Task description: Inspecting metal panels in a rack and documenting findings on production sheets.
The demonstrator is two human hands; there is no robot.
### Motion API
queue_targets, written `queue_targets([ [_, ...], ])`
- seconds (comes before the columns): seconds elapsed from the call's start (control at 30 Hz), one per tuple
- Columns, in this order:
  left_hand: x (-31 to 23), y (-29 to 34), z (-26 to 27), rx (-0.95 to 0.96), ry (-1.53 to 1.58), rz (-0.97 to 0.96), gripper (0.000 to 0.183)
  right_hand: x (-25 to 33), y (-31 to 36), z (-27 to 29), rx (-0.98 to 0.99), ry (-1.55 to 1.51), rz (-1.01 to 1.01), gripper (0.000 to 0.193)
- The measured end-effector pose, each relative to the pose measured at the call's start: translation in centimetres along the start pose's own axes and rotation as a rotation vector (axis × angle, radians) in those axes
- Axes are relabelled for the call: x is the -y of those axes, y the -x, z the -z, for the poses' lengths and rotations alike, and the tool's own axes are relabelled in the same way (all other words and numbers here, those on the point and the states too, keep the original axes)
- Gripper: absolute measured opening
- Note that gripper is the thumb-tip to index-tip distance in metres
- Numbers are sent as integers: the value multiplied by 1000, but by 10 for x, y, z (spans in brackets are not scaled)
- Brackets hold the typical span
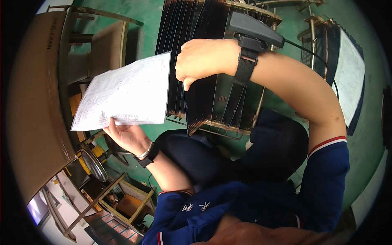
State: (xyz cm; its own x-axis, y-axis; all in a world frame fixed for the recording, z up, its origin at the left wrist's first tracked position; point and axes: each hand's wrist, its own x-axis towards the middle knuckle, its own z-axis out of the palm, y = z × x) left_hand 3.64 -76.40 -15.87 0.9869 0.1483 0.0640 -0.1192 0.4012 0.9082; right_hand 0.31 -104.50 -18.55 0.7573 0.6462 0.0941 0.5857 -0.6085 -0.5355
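A white printed sheet of paper (126, 90) is held up in my left hand (128, 136), with the thumb on its lower edge and the other fingers behind it. My right hand (204, 59) is closed over the upper edge of a thin dark panel (198, 106), thumb pointing down along it; the fingertips are hidden. That panel leans among several similar dark panels (173, 30) standing on edge in a metal rack (218, 123). A grey device (255, 28) with a black cable is strapped to my right wrist.
At the right, a second rack of dark panels (328, 53) has a white sheet (351, 73) against it. A large brown carton (38, 94) stands at the left. A wooden crate (126, 200) and a round-rimmed yellow machine part (94, 163) are at the lower left. The floor (147, 16) is green.
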Motion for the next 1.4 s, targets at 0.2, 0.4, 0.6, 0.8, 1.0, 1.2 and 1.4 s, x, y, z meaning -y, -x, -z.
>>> queue_targets([
  [0.2,1,1,-4,-27,-4,-4,40,-2,-6,1,72,14,-37,35],
  [0.4,1,-3,1,23,-19,13,41,1,-2,7,101,19,-64,35],
  [0.6,3,0,-4,-16,-23,8,41,-1,2,2,52,-6,-41,35],
  [0.8,0,-2,4,-36,15,31,44,4,27,5,-23,-8,-5,30],
  [1.0,-1,1,-4,-48,48,28,48,19,64,7,24,-87,-114,20],
  [1.2,-2,0,-4,-42,64,45,47,20,57,4,-48,24,-42,20],
  [1.4,-5,3,-8,-54,70,58,46,19,60,3,2,18,-58,20],
])
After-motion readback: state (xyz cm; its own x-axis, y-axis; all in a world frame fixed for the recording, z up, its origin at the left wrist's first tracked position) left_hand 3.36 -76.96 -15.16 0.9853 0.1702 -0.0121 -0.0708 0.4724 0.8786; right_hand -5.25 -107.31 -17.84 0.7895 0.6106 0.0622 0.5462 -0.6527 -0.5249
